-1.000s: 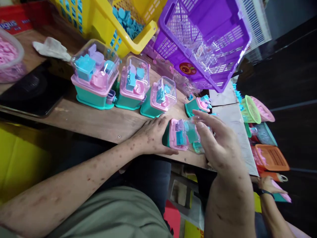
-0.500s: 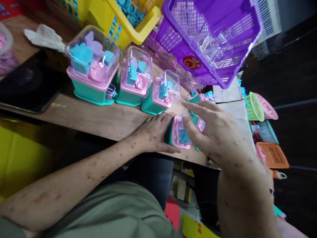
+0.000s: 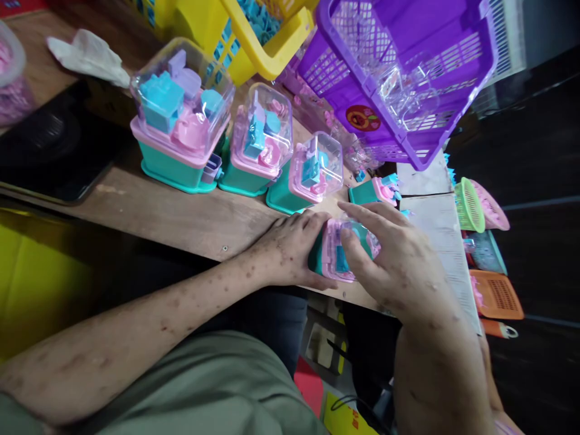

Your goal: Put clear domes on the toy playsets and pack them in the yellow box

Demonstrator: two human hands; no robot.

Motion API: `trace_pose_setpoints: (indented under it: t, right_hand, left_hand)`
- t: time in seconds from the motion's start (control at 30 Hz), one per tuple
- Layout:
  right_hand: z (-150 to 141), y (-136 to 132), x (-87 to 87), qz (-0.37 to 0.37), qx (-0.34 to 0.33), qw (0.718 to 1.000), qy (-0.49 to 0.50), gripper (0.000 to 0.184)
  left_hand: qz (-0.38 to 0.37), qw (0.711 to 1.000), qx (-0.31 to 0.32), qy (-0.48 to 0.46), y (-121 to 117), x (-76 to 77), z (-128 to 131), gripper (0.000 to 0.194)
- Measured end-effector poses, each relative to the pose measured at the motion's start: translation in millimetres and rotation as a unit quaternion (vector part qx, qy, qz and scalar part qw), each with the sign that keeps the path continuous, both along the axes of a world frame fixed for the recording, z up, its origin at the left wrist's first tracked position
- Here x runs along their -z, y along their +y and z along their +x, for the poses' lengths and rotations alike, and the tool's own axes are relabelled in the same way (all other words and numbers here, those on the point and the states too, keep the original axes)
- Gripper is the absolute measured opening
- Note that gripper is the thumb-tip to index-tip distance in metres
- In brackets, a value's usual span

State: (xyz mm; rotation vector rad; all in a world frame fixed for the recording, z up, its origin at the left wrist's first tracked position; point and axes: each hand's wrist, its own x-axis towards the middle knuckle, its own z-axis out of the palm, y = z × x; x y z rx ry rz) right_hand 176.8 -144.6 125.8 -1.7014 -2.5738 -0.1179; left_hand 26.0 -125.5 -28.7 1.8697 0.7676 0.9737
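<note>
Box: right of frame centre, between the 2 hands, tipped, its base-to-top axis running roughly left to right. Left hand nearer the base, fingers grasping it. Right hand at the clear cover, fingers curved over; cannot tell if gripping. Base teal, rim pink, 1 blue part inside.

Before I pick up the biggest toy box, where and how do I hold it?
I'd hook fingers under the pink rim of the biggest toy box, coming from the near side of the table. The rim sticks out past the green bottom like a ledge. Avoid the smooth clear lid, and the purple drawer poking out right.
</note>
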Motion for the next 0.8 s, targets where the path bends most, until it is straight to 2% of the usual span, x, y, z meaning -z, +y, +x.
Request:
trace_pose_setpoints:
  t: [0.27,0.5,0.63,0.7,0.8]
  right_hand:
    - [-1,1,6.7,0.007,0.003,1.0,0.021,0.042]
    - [9,6,8.3,-0.001,-0.03,0.999,0.04,0.042]
    - [11,3,12.9,0.011,-0.017,0.998,0.056,0.042]
    - [11,1,15.8,0.021,-0.01,0.998,0.062,0.043]
    - [11,0,19.1,0.029,-0.016,0.998,0.061,0.043]
  left_hand:
    - [-0.007,1.0,0.0,0.007,0,-1.9,0,0.106]
    - [-0.007,1.0,-0.007,0.008,0,5.4,6,0.114]
    - [-0.005,1.0,-0.008,0.001,2,6.7,2,0.113]
    - [-0.015,1.0,0.015,-0.021,7,6.0,-2,0.104]
    - [-0.074,0.99,0.074,-0.098,12,4.7,-3,0.058]
